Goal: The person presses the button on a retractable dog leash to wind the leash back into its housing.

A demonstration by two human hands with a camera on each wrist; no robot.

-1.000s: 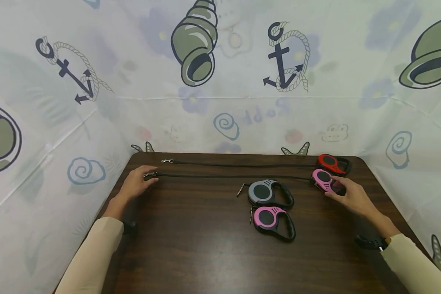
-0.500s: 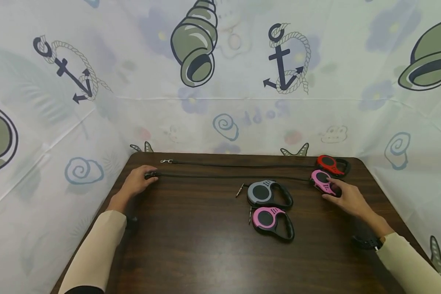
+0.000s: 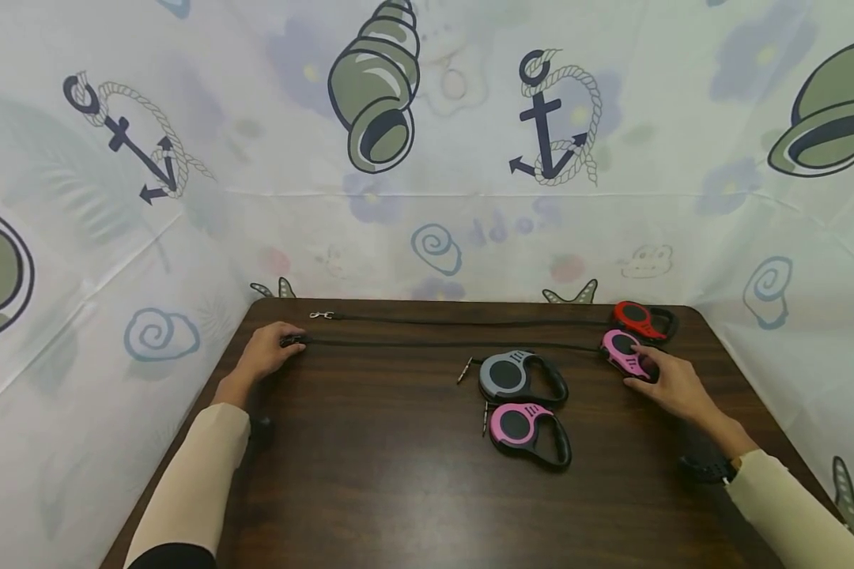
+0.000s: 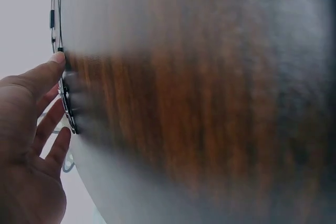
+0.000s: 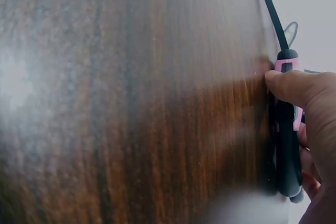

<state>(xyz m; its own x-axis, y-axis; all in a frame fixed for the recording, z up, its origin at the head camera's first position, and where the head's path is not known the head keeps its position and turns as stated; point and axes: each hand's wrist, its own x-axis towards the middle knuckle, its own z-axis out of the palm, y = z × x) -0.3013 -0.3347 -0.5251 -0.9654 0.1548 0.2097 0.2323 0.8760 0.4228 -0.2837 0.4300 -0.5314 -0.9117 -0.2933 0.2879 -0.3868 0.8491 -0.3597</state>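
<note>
Right hand (image 3: 676,389) edged slightly toward 9 o'clock, forefinger farther over pink case (image 3: 617,341), table's (image 3: 370,474) 2 o'clock. Clip (image 3: 293,339), at 10, darker, maybe turned. Right hand grips case; left hand (image 3: 265,353) pinches clip. Flat black tape (image 3: 441,344) straight between; judged steadied both ends. Red case (image 3: 633,314) just beside pink's 12; grey case (image 3: 504,375) at pink's 8. Rounded shells, loop handles, dark woodgrain.
</note>
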